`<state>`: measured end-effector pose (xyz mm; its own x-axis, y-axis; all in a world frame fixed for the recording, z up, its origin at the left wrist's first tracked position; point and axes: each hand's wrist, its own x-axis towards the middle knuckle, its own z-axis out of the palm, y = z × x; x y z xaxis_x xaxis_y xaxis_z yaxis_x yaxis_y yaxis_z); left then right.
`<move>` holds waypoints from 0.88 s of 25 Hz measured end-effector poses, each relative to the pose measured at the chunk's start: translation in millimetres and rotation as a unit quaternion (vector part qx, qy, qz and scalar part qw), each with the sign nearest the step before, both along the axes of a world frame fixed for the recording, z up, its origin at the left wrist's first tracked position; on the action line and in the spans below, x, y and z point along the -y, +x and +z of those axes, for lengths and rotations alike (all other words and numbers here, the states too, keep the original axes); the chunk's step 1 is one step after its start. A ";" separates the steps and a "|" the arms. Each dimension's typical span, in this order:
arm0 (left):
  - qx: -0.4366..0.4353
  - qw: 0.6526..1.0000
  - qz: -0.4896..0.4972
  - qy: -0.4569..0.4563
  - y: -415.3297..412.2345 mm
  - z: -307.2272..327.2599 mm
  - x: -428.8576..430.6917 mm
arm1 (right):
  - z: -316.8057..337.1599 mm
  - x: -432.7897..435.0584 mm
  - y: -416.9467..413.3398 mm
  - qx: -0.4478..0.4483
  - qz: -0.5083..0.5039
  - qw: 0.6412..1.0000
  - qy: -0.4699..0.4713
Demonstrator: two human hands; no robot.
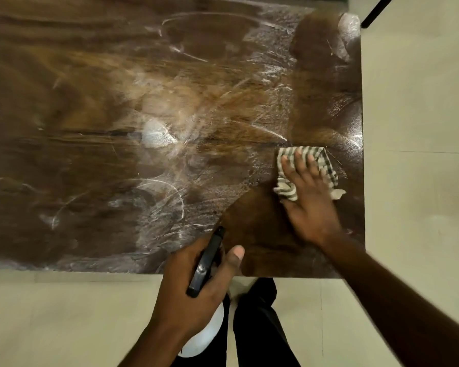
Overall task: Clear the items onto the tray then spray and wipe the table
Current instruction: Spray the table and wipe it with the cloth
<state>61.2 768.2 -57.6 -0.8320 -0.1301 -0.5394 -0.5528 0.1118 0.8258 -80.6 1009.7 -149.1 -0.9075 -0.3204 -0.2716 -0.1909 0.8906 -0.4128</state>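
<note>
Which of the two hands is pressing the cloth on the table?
The right hand. It lies flat on the striped cloth near the right edge of the table, while the left hand grips the spray bottle.

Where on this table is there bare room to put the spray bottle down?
Nearly the whole table top is bare: the wide stretch left of the striped cloth, though streaked with wet spray. A dry patch lies along the near edge between the left hand holding the spray bottle and the right hand. Only the right edge, under cloth and hand, is taken.
</note>
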 end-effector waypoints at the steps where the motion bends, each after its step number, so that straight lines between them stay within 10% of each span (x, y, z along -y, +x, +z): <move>1: -0.013 1.000 -0.001 0.000 -5.2 2.0 0.1 | 0.5 27.8 8.2 -0.002 0.006 1.000 0.002; 8: -0.044 0.998 -0.033 -0.008 -40.9 4.7 13.1 | -6.7 26.5 60.7 -0.020 0.448 0.894 -0.005; 16: -0.015 0.999 -0.013 -0.026 -83.3 13.9 4.5 | -4.0 37.7 -38.8 -0.002 -0.042 0.999 -0.005; 19: -0.029 0.998 -0.019 -0.048 -101.8 11.8 -1.1 | -1.3 81.2 -0.9 -0.015 0.178 0.983 -0.052; 22: -0.048 0.998 -0.012 -0.045 -119.9 10.8 -1.7 | -0.1 50.5 7.8 -0.029 0.465 0.883 -0.049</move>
<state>-58.7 769.9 -46.8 -0.8829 -0.1542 -0.4435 -0.4674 0.1998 0.8612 -72.9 959.1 -149.2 -0.2500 -0.9546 -0.1619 -0.8450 0.2967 -0.4450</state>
